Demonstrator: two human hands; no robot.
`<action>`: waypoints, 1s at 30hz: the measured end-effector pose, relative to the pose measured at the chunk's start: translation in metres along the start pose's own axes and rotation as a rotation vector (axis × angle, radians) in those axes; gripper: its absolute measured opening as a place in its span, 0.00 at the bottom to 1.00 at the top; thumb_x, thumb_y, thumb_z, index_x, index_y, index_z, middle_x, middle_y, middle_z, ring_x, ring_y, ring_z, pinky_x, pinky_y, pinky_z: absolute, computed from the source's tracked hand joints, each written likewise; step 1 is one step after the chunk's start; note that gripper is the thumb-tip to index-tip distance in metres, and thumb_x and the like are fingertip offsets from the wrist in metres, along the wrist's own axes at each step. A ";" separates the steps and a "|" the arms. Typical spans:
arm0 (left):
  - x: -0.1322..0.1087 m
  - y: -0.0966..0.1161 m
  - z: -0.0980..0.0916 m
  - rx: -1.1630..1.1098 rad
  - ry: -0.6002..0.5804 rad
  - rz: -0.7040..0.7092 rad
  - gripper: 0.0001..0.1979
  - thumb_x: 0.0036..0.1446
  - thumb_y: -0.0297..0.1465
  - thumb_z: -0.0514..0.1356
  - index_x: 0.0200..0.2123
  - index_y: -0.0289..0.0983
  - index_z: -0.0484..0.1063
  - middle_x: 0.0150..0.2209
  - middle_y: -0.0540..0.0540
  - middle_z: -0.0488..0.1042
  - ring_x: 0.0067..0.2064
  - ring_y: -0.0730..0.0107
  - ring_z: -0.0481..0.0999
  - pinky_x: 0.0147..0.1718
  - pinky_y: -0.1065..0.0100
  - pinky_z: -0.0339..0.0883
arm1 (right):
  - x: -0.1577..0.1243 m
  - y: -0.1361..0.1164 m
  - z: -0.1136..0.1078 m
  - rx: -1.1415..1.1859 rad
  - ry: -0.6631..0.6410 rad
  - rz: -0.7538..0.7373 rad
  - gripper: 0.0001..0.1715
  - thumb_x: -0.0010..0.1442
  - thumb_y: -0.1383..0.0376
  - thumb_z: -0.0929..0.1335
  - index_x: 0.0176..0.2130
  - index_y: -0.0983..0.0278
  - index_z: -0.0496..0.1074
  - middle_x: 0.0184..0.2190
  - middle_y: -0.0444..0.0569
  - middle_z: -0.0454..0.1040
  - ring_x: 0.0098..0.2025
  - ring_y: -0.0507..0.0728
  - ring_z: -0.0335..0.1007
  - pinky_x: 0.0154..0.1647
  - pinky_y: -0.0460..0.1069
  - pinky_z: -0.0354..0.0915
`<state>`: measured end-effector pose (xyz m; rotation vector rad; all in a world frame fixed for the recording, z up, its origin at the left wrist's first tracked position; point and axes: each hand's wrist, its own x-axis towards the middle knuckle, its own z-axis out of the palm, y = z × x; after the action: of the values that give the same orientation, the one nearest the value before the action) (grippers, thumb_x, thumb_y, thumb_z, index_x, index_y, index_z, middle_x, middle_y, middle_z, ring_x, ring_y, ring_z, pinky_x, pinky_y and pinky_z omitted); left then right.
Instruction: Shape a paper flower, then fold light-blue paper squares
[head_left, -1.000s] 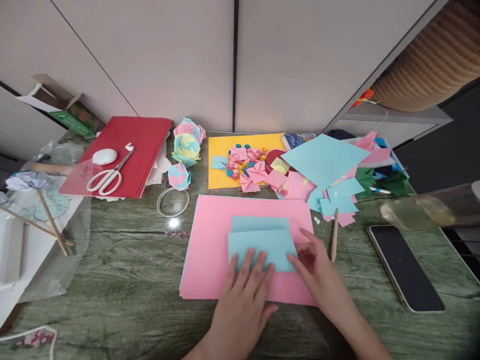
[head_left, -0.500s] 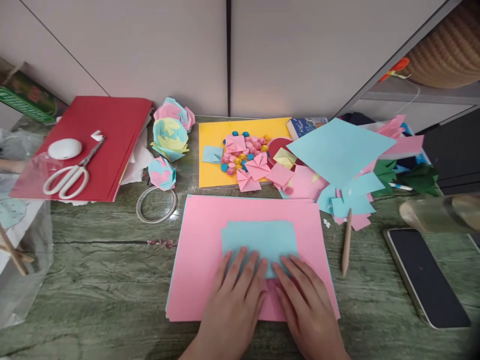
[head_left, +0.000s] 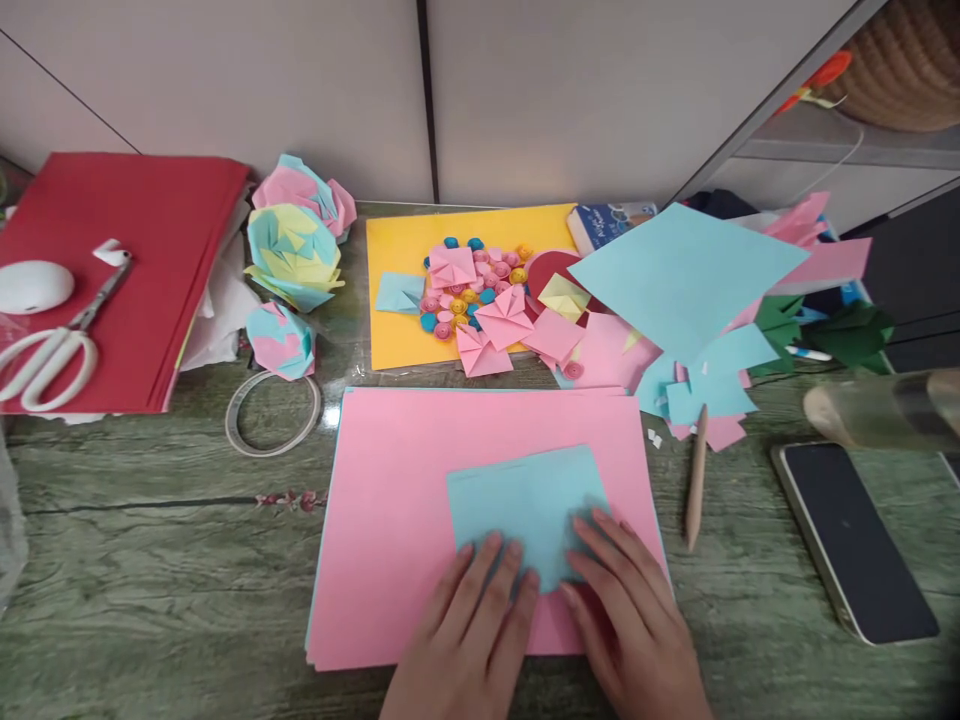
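Note:
A light-blue sheet of paper [head_left: 529, 500], with layered edges, lies slightly turned on a larger stack of pink paper [head_left: 390, 520]. My left hand [head_left: 472, 620] rests flat on its lower left part, fingers stretched and a little apart. At the lower right corner, my right hand [head_left: 634, 605] lies with its fingers extended over the blue paper and the pink sheet. Neither hand grasps anything. The fingers cover the near edge of the blue paper.
White-handled scissors [head_left: 56, 355] and a white case [head_left: 34, 288] lie on red paper [head_left: 157, 230]. Folded paper flowers [head_left: 292, 255] and a tape roll [head_left: 271, 415] stand left. Behind are paper coils on a yellow sheet [head_left: 390, 345]. A wooden stick [head_left: 696, 490] and phone [head_left: 859, 540] lie right.
The blue paper has turned slightly and slid toward me, and its edges look more even. Both hands have moved a little nearer to me. The camera view has shifted right.

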<state>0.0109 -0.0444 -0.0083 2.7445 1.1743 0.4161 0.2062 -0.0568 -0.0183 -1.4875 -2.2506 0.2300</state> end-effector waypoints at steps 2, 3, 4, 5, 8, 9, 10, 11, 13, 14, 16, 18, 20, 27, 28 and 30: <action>0.000 -0.001 0.001 0.009 0.002 0.006 0.18 0.60 0.27 0.43 0.49 0.35 0.67 0.51 0.43 0.67 0.54 0.60 0.62 0.52 0.59 0.55 | 0.001 0.001 0.002 0.003 -0.009 0.014 0.13 0.55 0.69 0.65 0.43 0.68 0.68 0.49 0.56 0.68 0.56 0.64 0.56 0.51 0.61 0.60; 0.001 -0.001 0.001 0.014 0.001 0.013 0.18 0.60 0.27 0.44 0.49 0.35 0.67 0.51 0.43 0.67 0.54 0.59 0.63 0.52 0.59 0.55 | 0.001 0.001 0.003 -0.001 -0.018 0.013 0.15 0.55 0.69 0.65 0.44 0.68 0.67 0.49 0.56 0.67 0.57 0.64 0.55 0.51 0.62 0.60; 0.001 -0.002 0.000 0.019 -0.003 0.020 0.18 0.60 0.27 0.44 0.49 0.35 0.67 0.51 0.43 0.68 0.54 0.59 0.63 0.52 0.58 0.55 | 0.001 0.002 0.004 -0.007 -0.029 0.010 0.17 0.55 0.68 0.64 0.46 0.68 0.66 0.50 0.56 0.67 0.57 0.65 0.55 0.52 0.62 0.59; 0.001 -0.003 0.000 0.024 -0.011 0.028 0.18 0.60 0.27 0.44 0.49 0.35 0.67 0.51 0.43 0.67 0.54 0.59 0.63 0.53 0.58 0.54 | 0.001 0.002 0.005 -0.011 -0.041 0.004 0.18 0.55 0.68 0.64 0.47 0.68 0.65 0.51 0.56 0.66 0.57 0.65 0.54 0.52 0.62 0.59; 0.002 -0.006 -0.002 0.024 -0.027 0.038 0.17 0.60 0.27 0.45 0.49 0.35 0.66 0.51 0.43 0.67 0.53 0.59 0.64 0.54 0.58 0.53 | 0.000 0.003 0.006 -0.019 -0.066 0.002 0.22 0.56 0.68 0.64 0.51 0.68 0.63 0.52 0.56 0.65 0.58 0.65 0.53 0.53 0.62 0.57; 0.002 -0.006 -0.002 0.020 -0.027 0.035 0.17 0.60 0.27 0.45 0.49 0.35 0.66 0.51 0.42 0.67 0.53 0.59 0.64 0.54 0.58 0.53 | 0.000 0.004 0.006 -0.021 -0.071 0.006 0.23 0.56 0.68 0.64 0.51 0.68 0.63 0.52 0.56 0.65 0.58 0.65 0.53 0.54 0.62 0.57; 0.002 -0.007 -0.002 0.016 -0.024 0.033 0.17 0.60 0.27 0.45 0.49 0.35 0.66 0.51 0.42 0.67 0.53 0.60 0.64 0.54 0.58 0.53 | -0.001 0.004 0.006 -0.023 -0.075 0.009 0.23 0.56 0.68 0.63 0.52 0.68 0.62 0.52 0.55 0.64 0.58 0.65 0.53 0.54 0.62 0.57; 0.002 -0.007 -0.003 0.013 -0.021 0.030 0.17 0.60 0.27 0.45 0.49 0.35 0.67 0.51 0.43 0.68 0.53 0.60 0.64 0.54 0.58 0.52 | -0.001 0.004 0.006 -0.022 -0.078 0.012 0.23 0.56 0.68 0.63 0.52 0.67 0.62 0.53 0.55 0.64 0.58 0.65 0.53 0.54 0.62 0.56; 0.003 -0.007 -0.003 0.015 -0.020 0.029 0.17 0.60 0.27 0.45 0.49 0.35 0.67 0.51 0.43 0.68 0.53 0.61 0.64 0.55 0.58 0.52 | -0.002 0.004 0.005 -0.016 -0.085 0.016 0.24 0.56 0.68 0.63 0.53 0.67 0.61 0.53 0.54 0.63 0.58 0.65 0.52 0.54 0.62 0.56; 0.003 -0.007 -0.003 0.019 -0.020 0.027 0.17 0.60 0.27 0.45 0.49 0.35 0.67 0.50 0.43 0.68 0.53 0.61 0.64 0.55 0.59 0.52 | -0.002 0.004 0.006 -0.011 -0.089 0.015 0.25 0.56 0.68 0.63 0.54 0.67 0.61 0.54 0.54 0.63 0.58 0.65 0.52 0.54 0.62 0.56; 0.004 -0.007 -0.002 0.026 -0.018 0.020 0.17 0.60 0.27 0.45 0.48 0.35 0.67 0.50 0.44 0.68 0.53 0.62 0.64 0.55 0.59 0.52 | -0.002 0.004 0.006 -0.006 -0.096 0.015 0.25 0.57 0.68 0.63 0.54 0.68 0.60 0.54 0.54 0.62 0.58 0.65 0.51 0.55 0.62 0.55; 0.004 -0.006 -0.002 0.031 -0.013 0.011 0.17 0.60 0.27 0.45 0.48 0.36 0.67 0.50 0.44 0.68 0.53 0.61 0.65 0.55 0.58 0.52 | -0.002 0.004 0.006 -0.006 -0.105 0.020 0.25 0.57 0.68 0.63 0.54 0.67 0.60 0.54 0.54 0.62 0.58 0.65 0.51 0.55 0.62 0.54; 0.004 -0.006 -0.001 0.035 -0.012 0.008 0.17 0.60 0.27 0.45 0.48 0.36 0.68 0.50 0.44 0.68 0.53 0.61 0.65 0.55 0.58 0.52 | -0.001 0.004 0.007 -0.007 -0.105 0.023 0.25 0.57 0.67 0.63 0.54 0.67 0.60 0.54 0.54 0.62 0.58 0.65 0.51 0.56 0.61 0.54; -0.002 -0.008 0.003 0.043 -0.059 0.024 0.18 0.60 0.27 0.45 0.52 0.37 0.64 0.53 0.44 0.66 0.55 0.60 0.63 0.57 0.57 0.49 | 0.003 0.003 0.005 -0.030 -0.099 0.041 0.23 0.57 0.67 0.62 0.53 0.66 0.62 0.53 0.53 0.64 0.58 0.64 0.53 0.55 0.61 0.57; -0.003 -0.008 0.004 0.035 -0.068 0.025 0.18 0.60 0.27 0.45 0.52 0.37 0.64 0.53 0.44 0.65 0.55 0.60 0.62 0.57 0.57 0.49 | 0.004 0.003 0.004 -0.036 -0.103 0.044 0.23 0.57 0.67 0.62 0.53 0.65 0.62 0.53 0.52 0.65 0.58 0.63 0.53 0.54 0.61 0.58; -0.004 -0.006 0.007 0.010 -0.054 0.001 0.18 0.60 0.28 0.45 0.52 0.37 0.64 0.54 0.44 0.65 0.55 0.60 0.62 0.57 0.57 0.48 | 0.005 0.003 0.004 -0.047 -0.109 0.043 0.23 0.57 0.67 0.62 0.53 0.65 0.63 0.52 0.52 0.65 0.58 0.63 0.53 0.54 0.60 0.59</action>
<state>0.0060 -0.0431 -0.0173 2.7468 1.1652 0.3342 0.2051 -0.0504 -0.0210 -1.5848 -2.3253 0.2800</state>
